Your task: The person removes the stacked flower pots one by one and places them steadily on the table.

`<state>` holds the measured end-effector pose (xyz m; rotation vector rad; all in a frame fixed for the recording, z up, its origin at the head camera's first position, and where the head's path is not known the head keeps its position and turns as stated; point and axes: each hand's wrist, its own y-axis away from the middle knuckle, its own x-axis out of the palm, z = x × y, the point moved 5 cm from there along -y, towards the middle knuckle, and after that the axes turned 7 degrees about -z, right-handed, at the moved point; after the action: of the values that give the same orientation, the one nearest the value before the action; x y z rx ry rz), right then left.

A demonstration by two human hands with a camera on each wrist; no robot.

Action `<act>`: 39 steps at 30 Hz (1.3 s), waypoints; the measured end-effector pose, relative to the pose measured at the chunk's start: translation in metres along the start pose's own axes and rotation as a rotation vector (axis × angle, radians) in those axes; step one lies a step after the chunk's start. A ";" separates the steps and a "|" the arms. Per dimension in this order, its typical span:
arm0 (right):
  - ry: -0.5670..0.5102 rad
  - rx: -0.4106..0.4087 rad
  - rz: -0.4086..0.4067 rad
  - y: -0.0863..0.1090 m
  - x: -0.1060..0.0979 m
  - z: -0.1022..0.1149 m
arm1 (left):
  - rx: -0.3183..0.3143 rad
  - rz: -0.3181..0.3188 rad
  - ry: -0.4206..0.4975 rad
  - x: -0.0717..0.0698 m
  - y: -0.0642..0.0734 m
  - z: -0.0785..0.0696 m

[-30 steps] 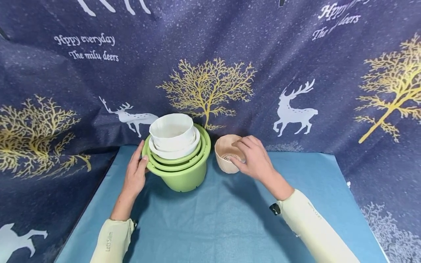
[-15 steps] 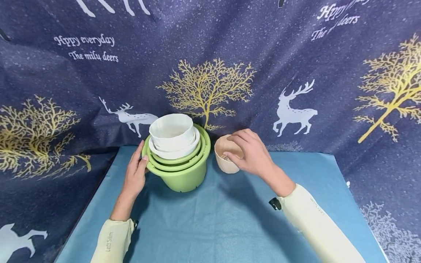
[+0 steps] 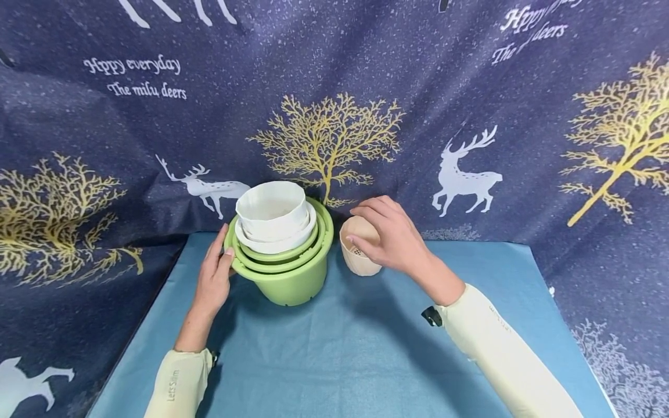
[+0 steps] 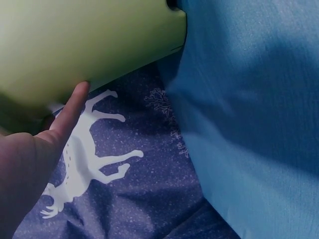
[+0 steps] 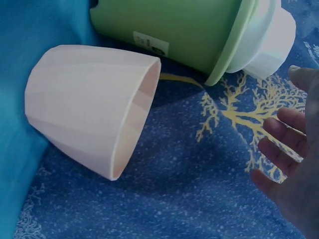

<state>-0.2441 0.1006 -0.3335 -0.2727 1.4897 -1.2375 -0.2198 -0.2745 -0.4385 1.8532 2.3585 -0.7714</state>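
A stack of nested green flowerpots (image 3: 292, 285) stands toward the back left of the table, with white pots (image 3: 277, 225) set in its top. My left hand (image 3: 213, 281) rests against the stack's left side, fingers extended along the green wall (image 4: 94, 45) rather than curled round it. To the right of the stack sits a pale pinkish-beige flowerpot (image 3: 360, 264), upright, with drainage holes in its floor. Over its right side hovers my right hand (image 3: 393, 239), fingers relaxed and apart from the rim. The right wrist view shows a gap between this hand (image 5: 291, 154) and the pot.
Blue cloth covers the table (image 3: 319, 360). Directly behind the pots hangs a dark blue curtain (image 3: 225, 128) printed with deer and gold trees. A white label (image 5: 150, 44) is stuck on the outer green pot's side.
My right hand has lifted up and slightly left above the beige pot, its fingers coming out of the pot's opening. The left hand and both pot groups have stayed put.
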 end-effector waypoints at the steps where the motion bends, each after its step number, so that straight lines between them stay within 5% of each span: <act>1: -0.004 -0.001 0.001 -0.002 0.000 0.001 | 0.001 -0.001 -0.002 0.000 0.000 0.000; 22: -0.058 -0.090 -0.020 -0.024 0.008 0.018 | 0.001 -0.001 -0.003 0.000 0.001 0.000; 39: -0.068 -0.095 0.051 -0.040 0.020 0.032 | -0.009 -0.001 0.000 0.001 0.000 0.000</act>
<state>-0.2419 0.0519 -0.3083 -0.3343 1.4896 -1.1083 -0.2198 -0.2736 -0.4391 1.8490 2.3590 -0.7601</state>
